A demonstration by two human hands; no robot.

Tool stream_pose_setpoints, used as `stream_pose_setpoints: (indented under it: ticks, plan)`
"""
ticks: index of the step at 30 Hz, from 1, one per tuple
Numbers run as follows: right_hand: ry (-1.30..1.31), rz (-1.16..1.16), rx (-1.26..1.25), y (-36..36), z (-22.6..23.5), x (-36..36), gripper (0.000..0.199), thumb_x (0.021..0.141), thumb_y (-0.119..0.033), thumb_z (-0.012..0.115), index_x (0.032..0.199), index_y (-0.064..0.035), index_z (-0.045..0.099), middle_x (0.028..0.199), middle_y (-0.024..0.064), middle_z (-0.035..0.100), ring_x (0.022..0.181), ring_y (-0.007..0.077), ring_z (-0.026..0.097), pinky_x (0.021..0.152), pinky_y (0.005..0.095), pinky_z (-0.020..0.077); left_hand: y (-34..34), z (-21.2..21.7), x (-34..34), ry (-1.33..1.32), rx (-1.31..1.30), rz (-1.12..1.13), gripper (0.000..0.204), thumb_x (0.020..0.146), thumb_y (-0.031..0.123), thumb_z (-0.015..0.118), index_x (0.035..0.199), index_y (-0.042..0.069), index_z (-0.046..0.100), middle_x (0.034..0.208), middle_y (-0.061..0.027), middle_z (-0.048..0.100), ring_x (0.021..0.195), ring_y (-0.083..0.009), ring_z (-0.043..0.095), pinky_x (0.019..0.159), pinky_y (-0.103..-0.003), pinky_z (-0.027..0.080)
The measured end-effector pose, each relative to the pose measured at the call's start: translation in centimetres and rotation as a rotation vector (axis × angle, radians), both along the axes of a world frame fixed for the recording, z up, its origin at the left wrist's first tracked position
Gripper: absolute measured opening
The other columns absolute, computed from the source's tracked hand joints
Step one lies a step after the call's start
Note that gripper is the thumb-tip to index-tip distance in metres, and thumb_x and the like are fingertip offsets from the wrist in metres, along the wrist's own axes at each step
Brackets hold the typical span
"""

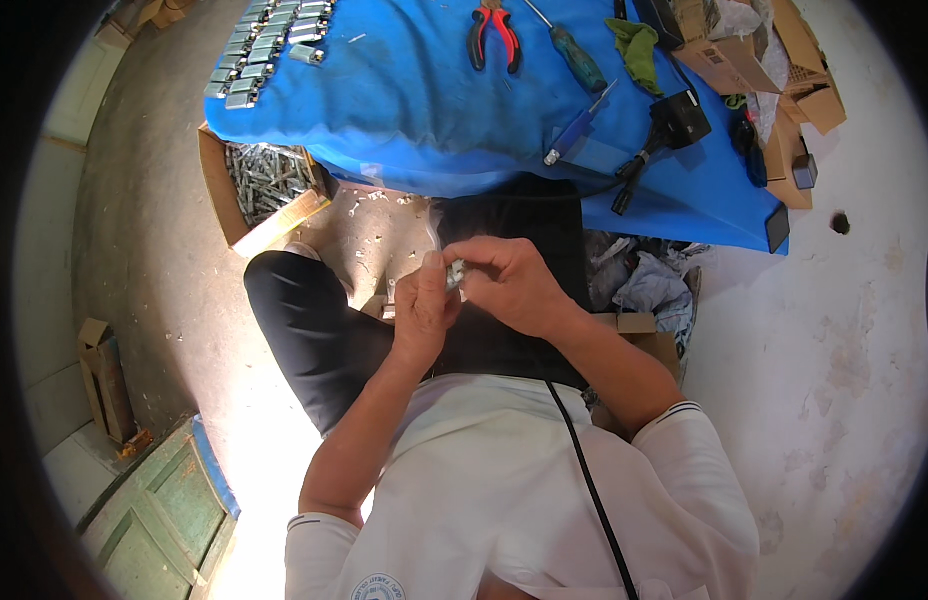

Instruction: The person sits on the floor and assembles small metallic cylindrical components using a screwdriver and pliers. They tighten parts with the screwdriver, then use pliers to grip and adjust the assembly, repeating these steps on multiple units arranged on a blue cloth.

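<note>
Above my lap, my left hand (421, 308) and my right hand (516, 285) meet with their fingers closed. Pinched between them is a small silvery-white piece (455, 272), largely covered by the fingers, so its exact kind does not show. The fingertips of both hands touch it. On the blue-covered table (404, 110) ahead, small silvery metal pieces (259, 45) with dark ends lie in several rows at the left. One like them, a loose metal piece (306, 54), lies a little apart from the rows.
Red-and-black pliers (495, 40), a green-handled screwdriver (578, 60), a blue screwdriver (581, 124), a green cloth (637, 52) and a black adapter (680, 119) lie on the table. Below its left end stands a cardboard box (216, 190) of thin metal parts. Cartons (724, 65) crowd the right.
</note>
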State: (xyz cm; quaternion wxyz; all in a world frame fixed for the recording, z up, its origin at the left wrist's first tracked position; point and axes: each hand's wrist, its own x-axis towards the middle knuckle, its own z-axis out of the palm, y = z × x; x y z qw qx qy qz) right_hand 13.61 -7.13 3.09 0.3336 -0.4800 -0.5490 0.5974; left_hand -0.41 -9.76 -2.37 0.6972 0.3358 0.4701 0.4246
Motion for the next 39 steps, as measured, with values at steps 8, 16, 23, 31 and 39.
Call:
stream_pose_setpoints:
  ticks: [8,16,23,31,39]
  plan:
    - [-0.062,-0.008,0.083,-0.2,0.1,-0.5,0.027,0.075,0.002,0.049,0.096,0.0029,0.066,0.079,0.0105,0.062,0.066,0.0123,0.061,0.059,0.0244,0.0482,0.0,0.6,-0.1,-0.098,-0.134,0.005,0.054,0.098,0.052,0.036,0.064,0.011,0.045,0.053,0.0042,0.036,0.044,-0.0051,0.031,0.039,-0.023,0.021]
    - [-0.074,-0.022,0.145,-0.5,-1.1,-0.5,0.033,0.073,0.007,0.046,0.098,0.0004,0.067,0.078,0.0077,0.061,0.065,0.0113,0.054,0.059,0.0242,0.0443,-0.4,0.6,-0.1,-0.375,-0.283,-0.061,0.052,0.097,0.056,0.03,0.073,0.012,0.046,0.052,0.0029,0.036,0.041,-0.0064,0.027,0.038,-0.021,0.019]
    - [0.265,0.15,-0.186,-0.1,0.8,2.1,0.031,0.093,-0.005,0.044,0.119,0.0029,0.059,0.09,0.0079,0.067,0.073,0.0105,0.06,0.064,0.0243,0.048,0.6,1.3,-0.1,-0.564,-0.447,-0.099,0.056,0.095,0.061,0.029,0.067,0.014,0.041,0.05,0.0012,0.038,0.037,-0.0073,0.025,0.034,-0.02,0.019]
    - [0.101,0.143,-0.113,0.6,1.3,2.6,0.026,0.095,-0.011,0.05,0.114,0.0028,0.062,0.083,0.006,0.066,0.069,0.0087,0.058,0.061,0.0233,0.0468,0.8,1.6,-0.4,-0.483,-0.406,-0.137,0.055,0.095,0.06,0.033,0.064,0.015,0.039,0.049,0.0021,0.035,0.037,-0.0068,0.025,0.035,-0.021,0.018]
    - [-0.316,0.376,0.068,2.0,3.2,3.2,0.016,0.09,-0.009,0.056,0.098,0.0016,0.066,0.074,0.0081,0.064,0.063,0.0141,0.06,0.057,0.0261,0.0475,0.2,1.7,-0.5,-0.196,-0.302,-0.132,0.049,0.095,0.05,0.044,0.064,0.013,0.038,0.051,0.0045,0.029,0.041,-0.0061,0.024,0.039,-0.023,0.017]
